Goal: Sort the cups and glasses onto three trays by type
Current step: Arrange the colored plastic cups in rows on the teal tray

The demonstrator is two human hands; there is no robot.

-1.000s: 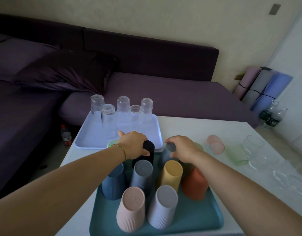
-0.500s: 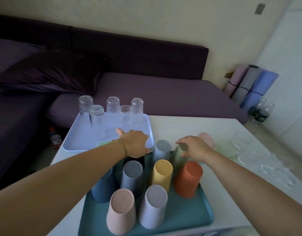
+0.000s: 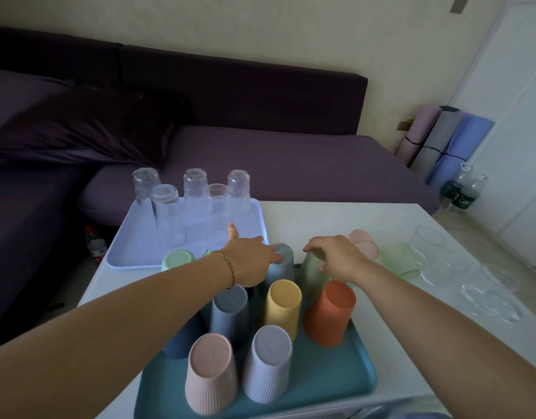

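One camera only, worn on the head. Looking forward and down, from above the near edge of the white counter [image 3: 321,219]. Very close to the teal tray [image 3: 330,385] at the bottom. Arms coming in from both lower corners, left hand [image 3: 250,258] and right hand [image 3: 336,255] near the middle. Farther off, past the counter, a purple sofa [image 3: 290,164] and a pale wall [image 3: 260,31] at the top. Wide look, floor [image 3: 484,234] at both sides too.

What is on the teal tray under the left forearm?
A dark blue cup, upside down, shows below the left forearm; its base is covered. Something dark behind the wrist is too hidden to identify.
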